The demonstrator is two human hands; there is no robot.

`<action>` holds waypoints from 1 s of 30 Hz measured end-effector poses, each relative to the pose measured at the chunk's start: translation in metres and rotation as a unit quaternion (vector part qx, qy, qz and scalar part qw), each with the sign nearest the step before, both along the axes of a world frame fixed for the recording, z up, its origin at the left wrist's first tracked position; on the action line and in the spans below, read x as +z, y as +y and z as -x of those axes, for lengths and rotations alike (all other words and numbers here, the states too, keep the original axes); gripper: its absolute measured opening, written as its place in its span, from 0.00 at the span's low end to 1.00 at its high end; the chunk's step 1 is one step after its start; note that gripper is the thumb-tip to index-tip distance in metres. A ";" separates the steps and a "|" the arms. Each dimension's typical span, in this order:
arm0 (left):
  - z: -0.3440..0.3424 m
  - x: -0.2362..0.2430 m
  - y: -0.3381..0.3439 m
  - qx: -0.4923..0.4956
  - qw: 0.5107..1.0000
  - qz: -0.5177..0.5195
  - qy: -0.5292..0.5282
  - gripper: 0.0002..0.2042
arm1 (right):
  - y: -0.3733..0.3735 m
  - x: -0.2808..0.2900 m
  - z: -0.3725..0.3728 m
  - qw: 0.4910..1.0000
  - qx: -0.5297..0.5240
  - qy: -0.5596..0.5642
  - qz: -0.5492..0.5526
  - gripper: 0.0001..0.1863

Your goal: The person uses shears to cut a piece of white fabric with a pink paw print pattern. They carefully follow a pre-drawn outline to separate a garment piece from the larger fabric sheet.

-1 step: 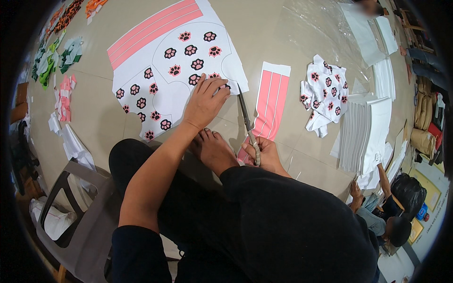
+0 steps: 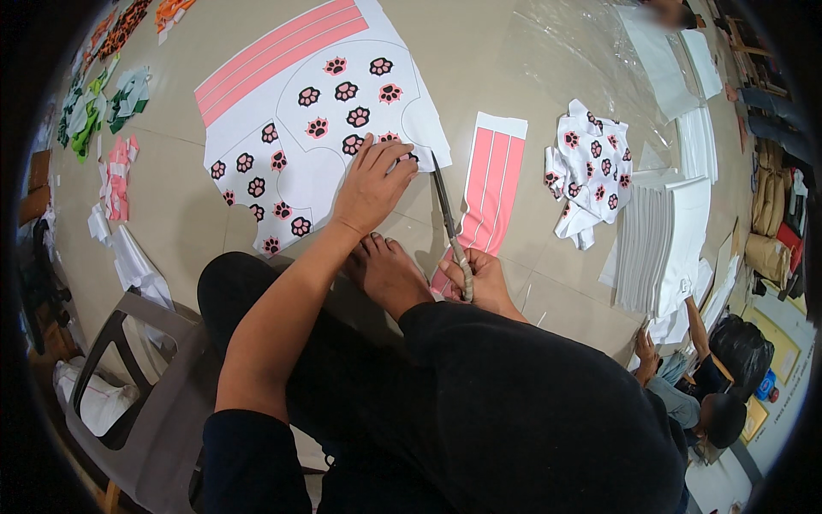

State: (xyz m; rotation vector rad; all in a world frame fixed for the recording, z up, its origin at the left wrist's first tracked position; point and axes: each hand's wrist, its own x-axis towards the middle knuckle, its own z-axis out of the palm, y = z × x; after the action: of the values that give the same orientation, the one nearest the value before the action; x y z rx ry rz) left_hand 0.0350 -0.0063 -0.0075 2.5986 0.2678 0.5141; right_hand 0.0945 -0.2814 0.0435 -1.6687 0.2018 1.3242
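My left hand [image 2: 374, 180] lies on a white sheet [image 2: 304, 184] printed with black-and-pink paw prints, outlined pattern shapes and pink stripes, its fingers resting along the lower right part. My right hand [image 2: 478, 278] grips long scissors [image 2: 449, 224] with wrapped handles; the blade tips reach the sheet's lower right edge, beside my left fingers. A pink striped strip [image 2: 498, 176] with a white end lies on the tiled floor, partly behind my right hand. My bare foot [image 2: 390, 278] is just below the sheet.
A paw-print bundle [image 2: 591, 171] and white stacks [image 2: 664, 248] lie right, near clear plastic [image 2: 582, 51]. Coloured scraps [image 2: 116, 176] lie left, a grey plastic chair [image 2: 137, 394] lower left. Other people [image 2: 719, 411] are at the right, one with hands on the white stack.
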 end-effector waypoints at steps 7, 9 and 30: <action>0.001 0.000 0.000 0.000 1.000 -0.001 0.003 0.08 | 0.011 0.013 -0.010 1.000 0.008 -0.016 -0.020 0.17; -0.001 0.001 0.000 -0.002 1.000 0.002 0.001 0.08 | 0.010 0.008 -0.012 1.000 -0.004 -0.013 -0.028 0.16; 0.000 0.000 0.000 0.006 1.000 -0.007 0.001 0.08 | 0.014 0.009 -0.007 1.000 -0.007 -0.018 -0.018 0.16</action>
State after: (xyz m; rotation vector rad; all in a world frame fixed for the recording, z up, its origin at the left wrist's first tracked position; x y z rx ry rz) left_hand 0.0353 -0.0063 -0.0074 2.6127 0.2812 0.5192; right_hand 0.1017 -0.2679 0.0521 -1.6572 0.1671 1.2800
